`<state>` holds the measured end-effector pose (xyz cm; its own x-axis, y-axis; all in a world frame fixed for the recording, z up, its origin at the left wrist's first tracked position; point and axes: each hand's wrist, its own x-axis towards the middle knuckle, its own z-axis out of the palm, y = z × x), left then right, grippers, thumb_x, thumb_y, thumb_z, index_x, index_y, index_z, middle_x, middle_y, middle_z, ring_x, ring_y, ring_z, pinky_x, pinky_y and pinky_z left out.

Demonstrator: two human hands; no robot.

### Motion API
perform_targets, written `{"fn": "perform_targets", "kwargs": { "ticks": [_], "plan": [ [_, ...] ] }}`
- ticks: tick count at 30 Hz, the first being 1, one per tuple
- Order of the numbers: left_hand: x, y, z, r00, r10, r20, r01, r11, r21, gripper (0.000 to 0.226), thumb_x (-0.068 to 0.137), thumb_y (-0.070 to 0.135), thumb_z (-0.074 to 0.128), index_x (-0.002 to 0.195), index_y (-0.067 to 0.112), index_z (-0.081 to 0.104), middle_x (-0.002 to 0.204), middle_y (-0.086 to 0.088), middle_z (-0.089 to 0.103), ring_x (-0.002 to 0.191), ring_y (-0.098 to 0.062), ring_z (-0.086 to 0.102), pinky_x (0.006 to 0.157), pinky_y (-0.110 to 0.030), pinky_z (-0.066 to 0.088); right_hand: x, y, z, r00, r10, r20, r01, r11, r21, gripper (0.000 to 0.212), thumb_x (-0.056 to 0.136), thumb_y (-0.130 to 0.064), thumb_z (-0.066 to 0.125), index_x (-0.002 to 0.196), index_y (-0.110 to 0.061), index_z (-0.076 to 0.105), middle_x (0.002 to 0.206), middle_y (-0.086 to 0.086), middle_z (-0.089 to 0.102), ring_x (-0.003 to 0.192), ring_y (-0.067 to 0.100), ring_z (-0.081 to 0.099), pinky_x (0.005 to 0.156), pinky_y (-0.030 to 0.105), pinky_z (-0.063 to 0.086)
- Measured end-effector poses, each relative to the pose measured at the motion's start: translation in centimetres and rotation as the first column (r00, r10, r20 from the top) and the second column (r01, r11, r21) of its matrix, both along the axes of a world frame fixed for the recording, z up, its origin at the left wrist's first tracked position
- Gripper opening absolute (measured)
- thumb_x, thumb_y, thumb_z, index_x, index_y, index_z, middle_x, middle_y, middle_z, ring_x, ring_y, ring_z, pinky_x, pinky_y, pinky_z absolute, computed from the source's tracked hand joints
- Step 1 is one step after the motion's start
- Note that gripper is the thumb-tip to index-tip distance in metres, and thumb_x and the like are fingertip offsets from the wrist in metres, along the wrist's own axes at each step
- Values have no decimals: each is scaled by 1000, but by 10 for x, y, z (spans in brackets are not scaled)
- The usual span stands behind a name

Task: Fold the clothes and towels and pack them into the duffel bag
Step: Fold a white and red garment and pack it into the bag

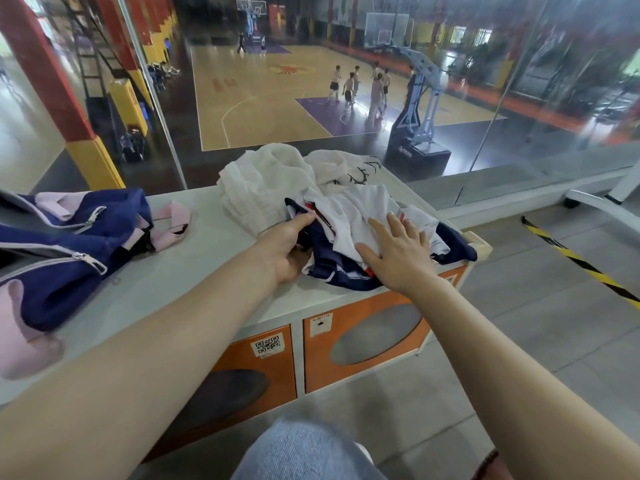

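We see the left hand [289,242] gripping the edge of a navy and white jersey [349,233], with the fingers curled around the cloth. The right hand [398,256] lies flat on the same jersey, its fingers straight and spread, pressing it down. The jersey sits on the grey locker top [194,271], near its right end. Just behind it we see a white towel [266,181], crumpled. The navy and pink duffel bag [65,244] lies unzipped at the left, well apart from the jersey.
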<state>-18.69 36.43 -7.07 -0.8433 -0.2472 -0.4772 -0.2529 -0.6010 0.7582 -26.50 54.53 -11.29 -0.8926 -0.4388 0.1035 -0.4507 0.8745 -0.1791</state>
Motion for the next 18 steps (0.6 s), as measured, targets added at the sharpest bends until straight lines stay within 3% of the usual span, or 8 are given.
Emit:
{"fn": "perform_targets", "kwargs": {
  "ticks": [2,7,10,12,14,16,18],
  "plan": [
    [-1,2,1,999,-30,-16,30,1000,8,26,93,26,64,114,10,65,98,-11,68,92,-24,64,78,-35,54,1,1,0,1000,4,-10,-4,1000,2,65,94,-66,23,152,-37,17,163,5,9,149,33,4,119,55,4],
    [-2,10,5,993,-108,-40,104,992,-77,14,92,25,65,92,12,67,80,-6,73,76,-20,66,64,-31,55,3,2,-2,1000,18,-19,-17,1000,8,62,95,-62,22,152,-37,19,163,4,10,149,33,3,119,54,2],
    [-5,16,6,986,-137,-91,124,983,-137,25,89,26,69,108,10,68,91,-10,75,75,-21,72,63,-31,59,4,3,-5,999,30,-36,-30,1000,5,59,96,-58,22,151,-37,22,163,3,10,149,33,1,118,56,1],
    [-10,20,5,986,-116,-121,89,974,-207,49,84,24,75,127,10,55,108,-14,71,87,-24,72,65,-34,59,6,3,-6,997,41,-64,-41,999,8,58,97,-57,21,151,-36,22,163,3,10,149,32,0,118,57,1],
    [-11,25,6,985,-120,-127,78,952,-295,58,84,21,76,131,14,43,113,-11,65,90,-22,70,64,-32,59,7,4,-6,997,48,-57,-49,999,-13,58,96,-57,23,151,-37,22,163,2,11,149,31,0,118,56,0],
    [-11,29,5,982,-139,-131,78,918,-388,61,83,18,76,129,18,37,110,-4,61,90,-17,66,66,-30,58,7,6,-3,999,49,12,-47,992,-121,56,94,-56,28,148,-39,29,162,0,16,149,27,2,119,53,-3],
    [-11,31,2,979,-148,-140,63,874,-482,62,81,16,77,125,21,34,107,1,58,93,-15,64,75,-30,56,10,6,4,998,43,45,-24,934,-357,52,93,-55,28,138,-38,47,156,-3,32,149,19,10,120,49,-5]
  ]
}}
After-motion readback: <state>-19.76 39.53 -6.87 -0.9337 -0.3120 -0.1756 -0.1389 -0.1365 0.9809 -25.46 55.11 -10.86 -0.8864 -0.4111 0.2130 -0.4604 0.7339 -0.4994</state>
